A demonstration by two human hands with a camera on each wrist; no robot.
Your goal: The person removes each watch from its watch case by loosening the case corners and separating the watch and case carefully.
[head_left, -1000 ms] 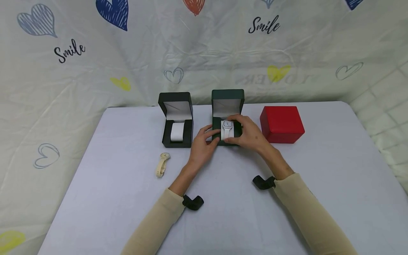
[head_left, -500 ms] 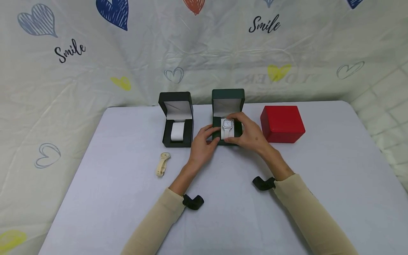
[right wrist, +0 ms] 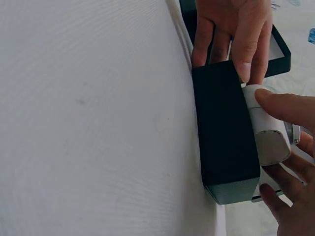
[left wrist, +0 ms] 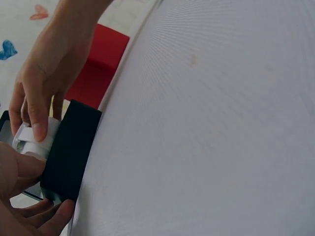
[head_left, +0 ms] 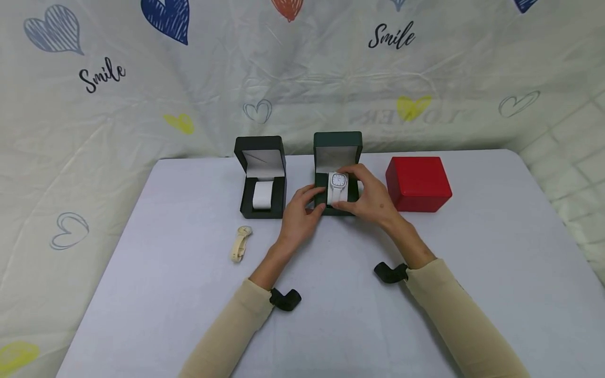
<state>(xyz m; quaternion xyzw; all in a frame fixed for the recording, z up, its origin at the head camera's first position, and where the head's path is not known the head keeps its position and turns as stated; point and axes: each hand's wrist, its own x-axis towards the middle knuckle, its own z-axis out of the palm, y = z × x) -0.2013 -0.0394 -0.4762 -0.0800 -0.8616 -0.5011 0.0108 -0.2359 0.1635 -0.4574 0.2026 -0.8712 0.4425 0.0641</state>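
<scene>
In the head view my right hand point(head_left: 375, 199) pinches a white pillow point(right wrist: 274, 147) that carries a white watch point(head_left: 338, 180), thumb at the near end and fingers at the far end. The pillow stands partly above the rim of an open dark green watch box point(head_left: 337, 139), as the right wrist view shows. My left hand point(head_left: 300, 218) holds that box by its left side, thumb near the front edge. Left of it lies an open black watch box point(head_left: 247, 197) with a bare white pillow point(head_left: 262, 195). A cream watch point(head_left: 241, 244) lies in front of the black box.
A closed red box point(head_left: 418, 184) stands just right of my right hand. A white cloth covers the table point(head_left: 331, 325). A printed curtain point(head_left: 312, 79) hangs directly behind the boxes along the back edge.
The pillow with the white watch has risen slightly in my right hand, and the right fingers moved up with it. My left hand and the other things have stayed in place.
</scene>
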